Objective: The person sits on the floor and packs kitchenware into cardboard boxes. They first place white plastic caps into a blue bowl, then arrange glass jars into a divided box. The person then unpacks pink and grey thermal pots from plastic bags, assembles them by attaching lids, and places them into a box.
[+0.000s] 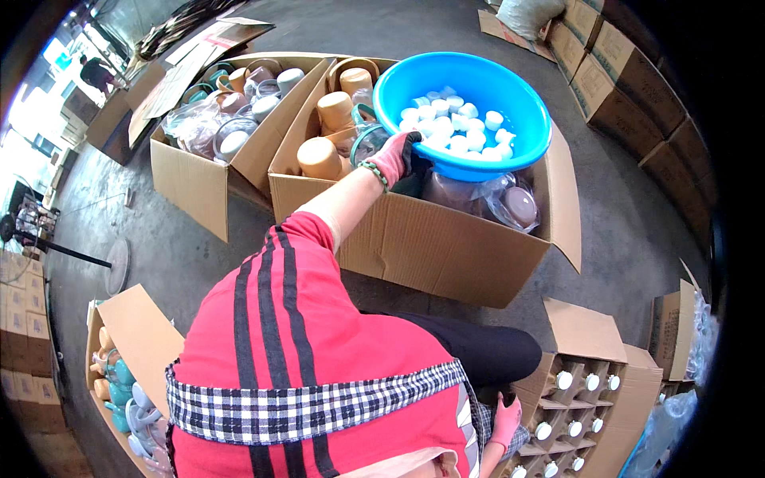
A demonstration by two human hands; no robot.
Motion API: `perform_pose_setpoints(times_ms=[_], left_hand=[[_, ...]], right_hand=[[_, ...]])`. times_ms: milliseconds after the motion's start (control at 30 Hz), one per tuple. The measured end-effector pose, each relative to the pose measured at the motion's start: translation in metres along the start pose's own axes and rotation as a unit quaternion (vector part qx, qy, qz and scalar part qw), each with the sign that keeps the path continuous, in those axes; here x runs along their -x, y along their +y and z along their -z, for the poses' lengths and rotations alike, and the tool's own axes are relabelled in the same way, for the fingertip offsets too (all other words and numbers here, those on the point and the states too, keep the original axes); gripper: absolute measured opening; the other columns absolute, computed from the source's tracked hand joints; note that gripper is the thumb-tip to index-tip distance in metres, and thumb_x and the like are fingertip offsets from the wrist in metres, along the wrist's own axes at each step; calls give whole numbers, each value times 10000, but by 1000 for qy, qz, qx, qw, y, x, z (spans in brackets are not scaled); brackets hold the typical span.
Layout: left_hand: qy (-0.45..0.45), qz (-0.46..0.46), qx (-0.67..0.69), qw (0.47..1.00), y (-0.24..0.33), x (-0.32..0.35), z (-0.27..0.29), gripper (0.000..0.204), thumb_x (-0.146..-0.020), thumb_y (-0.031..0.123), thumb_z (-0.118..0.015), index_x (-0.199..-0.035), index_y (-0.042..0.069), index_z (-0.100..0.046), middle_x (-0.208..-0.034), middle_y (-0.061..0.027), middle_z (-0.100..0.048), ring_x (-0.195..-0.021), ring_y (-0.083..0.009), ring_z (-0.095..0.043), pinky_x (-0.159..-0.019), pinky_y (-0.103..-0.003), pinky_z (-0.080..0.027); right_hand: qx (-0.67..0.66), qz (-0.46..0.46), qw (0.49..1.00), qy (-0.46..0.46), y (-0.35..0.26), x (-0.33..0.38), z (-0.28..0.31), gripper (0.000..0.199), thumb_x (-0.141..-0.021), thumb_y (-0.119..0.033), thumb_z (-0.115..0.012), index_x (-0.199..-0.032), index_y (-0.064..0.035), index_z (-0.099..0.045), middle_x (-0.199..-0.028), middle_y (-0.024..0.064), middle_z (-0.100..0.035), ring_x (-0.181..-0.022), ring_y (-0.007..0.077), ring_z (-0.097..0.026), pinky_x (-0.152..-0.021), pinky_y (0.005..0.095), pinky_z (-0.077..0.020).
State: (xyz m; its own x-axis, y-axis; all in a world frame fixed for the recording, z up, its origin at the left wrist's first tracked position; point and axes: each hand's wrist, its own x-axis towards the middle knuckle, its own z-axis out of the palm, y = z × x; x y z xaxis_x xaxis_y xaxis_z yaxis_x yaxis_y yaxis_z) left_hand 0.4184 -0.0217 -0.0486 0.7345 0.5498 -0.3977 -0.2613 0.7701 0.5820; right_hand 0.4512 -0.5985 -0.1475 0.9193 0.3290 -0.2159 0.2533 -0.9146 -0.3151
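Close under the camera is my red shirt with black stripes (295, 334), and my right hand (505, 421) in a pink glove rests low beside it; if its fingers are apart or together, I cannot tell. Just right of this hand stands a brown divided carton with white-capped bottles (586, 406). My left hand (398, 158), also in a pink glove, reaches forward into the large open brown cardboard box (446, 247) and touches the round blue plastic basin with white caps (462, 111), fingers closed on its near rim. Beige plastic jars (331, 127) stand left of the basin, inside the same box.
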Motion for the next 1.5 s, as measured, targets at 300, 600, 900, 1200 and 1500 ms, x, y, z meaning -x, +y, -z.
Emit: perform_pose_setpoints(times_ms=[300,600,900,1200,1500], left_hand=[[-27,-165,90,982,77,30,39,398,-812,274,-422,-1140,50,-395,-1121,-181,-474,-935,-356,-497,-741,-523,-440],[472,-241,-589,611,216,31,225,423,-764,311,-551,-1113,106,-430,-1136,-98,-491,-1002,-246,-480,-829,-410,-405],[397,-312,-572,646,209,81,185,565,-797,415,-473,-1248,104,-338,-1293,-80,-377,-1161,-272,-357,-957,-371,-293],[170,-305,-333,876,103,15,102,326,-761,341,-599,-974,101,-541,-839,-68,-538,-661,-195,-516,-663,-288,-435],[-237,-245,-873,349,-78,39,-47,590,-720,388,-600,-1111,-33,-463,-1105,-226,-486,-1010,-341,-482,-859,-369,-397]], right_hand=[[-15,-23,1000,-11,-4,10,15,334,-758,-287,-589,-923,2,-561,-889,189,-577,-838,339,-543,-729,384,-420],[8,-6,1000,-6,-15,10,13,332,-761,-284,-574,-914,8,-543,-895,180,-562,-859,338,-529,-746,390,-415],[113,-18,993,-2,-1,18,8,480,-759,-329,-568,-1076,22,-490,-1045,214,-520,-992,341,-483,-846,404,-386],[120,-41,992,-20,-17,18,19,471,-763,-333,-563,-1058,32,-514,-1048,207,-529,-981,330,-501,-852,379,-396],[-52,-5,982,180,-27,45,34,252,-742,-212,-572,-916,-32,-556,-912,145,-557,-850,325,-519,-752,377,-425]])
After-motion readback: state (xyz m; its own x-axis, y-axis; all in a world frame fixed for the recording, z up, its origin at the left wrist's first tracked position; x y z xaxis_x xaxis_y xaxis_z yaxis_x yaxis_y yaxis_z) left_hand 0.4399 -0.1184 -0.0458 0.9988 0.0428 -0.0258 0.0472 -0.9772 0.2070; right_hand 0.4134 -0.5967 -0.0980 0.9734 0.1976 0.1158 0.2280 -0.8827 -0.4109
